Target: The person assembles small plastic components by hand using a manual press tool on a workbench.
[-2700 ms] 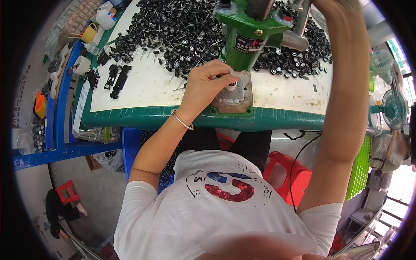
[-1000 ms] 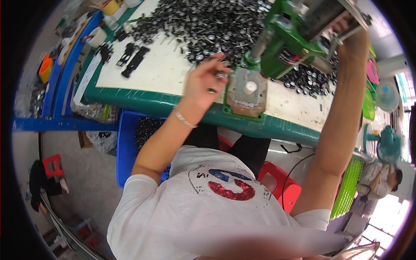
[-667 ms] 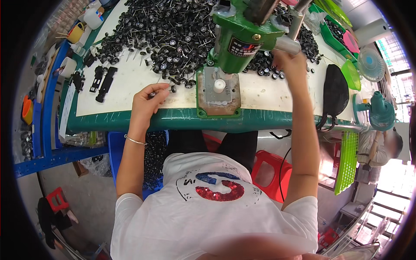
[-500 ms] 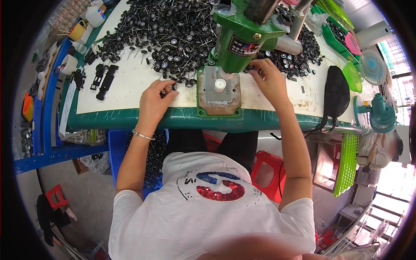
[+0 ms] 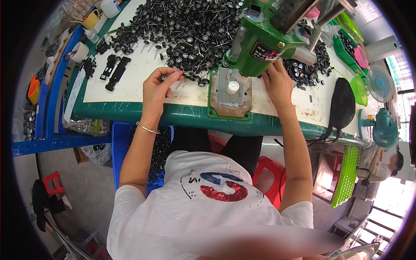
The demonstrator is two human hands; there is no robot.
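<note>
My left hand is at the near edge of the wheel pile, with thumb and forefinger pinched together. A small black wheel shows dark between its fingers, and a thin metal axle sticks out by the fingertips. Right of centre stands a green press; its base plate carries a round white holder under the press head. My right hand is just right of the press head, fingers curled inward by the smaller heap of wheels. Its fingertips are partly hidden, so what they hold cannot be made out.
Black plastic chassis parts lie on the table's left. A black cloth bundle hangs over the right edge, near a green bowl and a fan. Beneath the table is a blue bin of black parts. Another person is at far right.
My left hand has shifted up to the pile, and the wheel in it is now less visible. My right hand has drawn closer in beside the press head. The whole view has shifted slightly.
</note>
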